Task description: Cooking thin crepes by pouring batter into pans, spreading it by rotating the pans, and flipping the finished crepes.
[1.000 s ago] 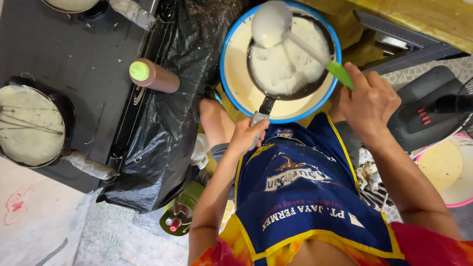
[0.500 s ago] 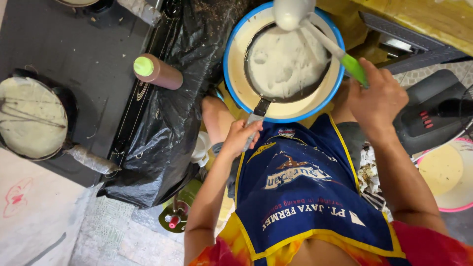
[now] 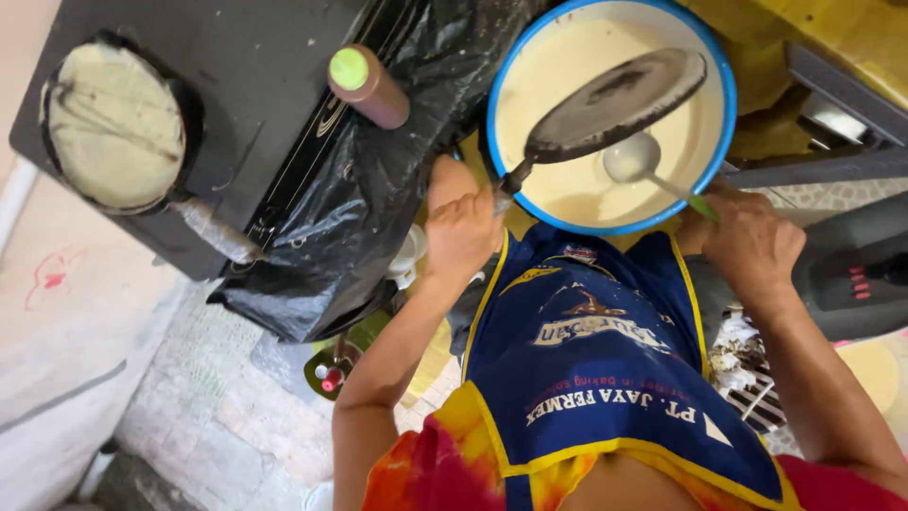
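Note:
My left hand (image 3: 461,225) grips the handle of a small dark frying pan (image 3: 615,102), which is tipped on its side over a blue-rimmed basin of pale batter (image 3: 719,142). The pan's dark underside faces me. My right hand (image 3: 752,244) holds a ladle (image 3: 632,157) by its green handle, its bowl resting in the batter just below the pan. A blue apron (image 3: 596,378) covers my front.
A black stove (image 3: 255,85) at the left carries a second pan with a pale crepe (image 3: 113,128) cooking in it. A brown bottle with a green cap (image 3: 369,87) lies beside black plastic sheeting (image 3: 359,218). A dark appliance (image 3: 851,270) stands at the right.
The pan was level and full of batter; now it is tipped up and emptied into the basin. The ladle has come down from above the pan into the batter.

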